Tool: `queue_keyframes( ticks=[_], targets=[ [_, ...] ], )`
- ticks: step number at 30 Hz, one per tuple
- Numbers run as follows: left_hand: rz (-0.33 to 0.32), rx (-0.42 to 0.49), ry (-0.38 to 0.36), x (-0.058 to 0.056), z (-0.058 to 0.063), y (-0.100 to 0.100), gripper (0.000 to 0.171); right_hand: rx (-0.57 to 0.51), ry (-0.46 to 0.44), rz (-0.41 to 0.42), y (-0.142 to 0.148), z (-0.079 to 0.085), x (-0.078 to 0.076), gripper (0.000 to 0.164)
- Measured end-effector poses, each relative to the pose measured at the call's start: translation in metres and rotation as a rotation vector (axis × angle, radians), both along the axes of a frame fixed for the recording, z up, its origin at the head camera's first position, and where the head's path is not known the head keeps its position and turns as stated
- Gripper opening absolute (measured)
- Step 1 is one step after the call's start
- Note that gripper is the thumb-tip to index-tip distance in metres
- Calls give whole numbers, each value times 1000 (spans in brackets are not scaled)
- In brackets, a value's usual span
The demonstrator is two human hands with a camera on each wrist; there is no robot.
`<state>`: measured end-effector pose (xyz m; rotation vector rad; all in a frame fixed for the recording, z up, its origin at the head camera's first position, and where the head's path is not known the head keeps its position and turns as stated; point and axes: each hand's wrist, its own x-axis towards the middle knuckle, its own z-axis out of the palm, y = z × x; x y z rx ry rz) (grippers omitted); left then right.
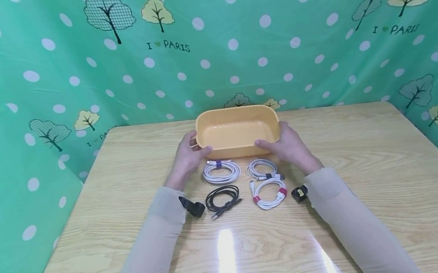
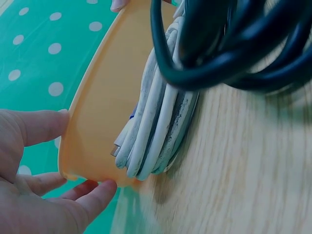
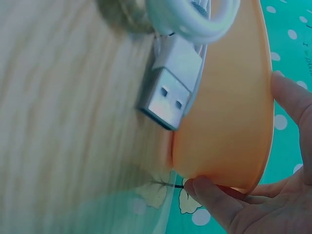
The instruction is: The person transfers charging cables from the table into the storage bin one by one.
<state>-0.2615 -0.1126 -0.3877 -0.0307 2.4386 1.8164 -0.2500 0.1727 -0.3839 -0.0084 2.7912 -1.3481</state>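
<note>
Both hands grip a pale orange plastic bin by its two ends, near the back of the table. My left hand has its thumb on the near rim and its fingers round the left end. On the right end, my right hand holds in the same way. Just in front lie a coiled white cable with a purple tie, a smaller coiled white cable with a dark tie, a coiled black cable and a white cable with red ties. In the right wrist view a USB plug shows closely.
The wood-grain table reaches back to a green dotted curtain with printed trees. Black wrist cameras sit at both cuffs, close to the cables. Bright light streaks reflect off the near tabletop.
</note>
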Motion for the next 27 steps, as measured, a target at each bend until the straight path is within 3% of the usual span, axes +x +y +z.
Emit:
queue_keyframes(
  ticks=[11, 19, 27],
  targets=[
    [22, -1, 4, 0, 0, 0, 76, 41, -35, -4, 7, 2, 0, 107],
    [23, -7, 5, 0, 0, -1, 76, 66, 44, -4, 12, 10, 5, 97],
    [19, 11, 1, -2, -1, 1, 77, 176, 160, 0, 12, 19, 11, 83]
  ],
)
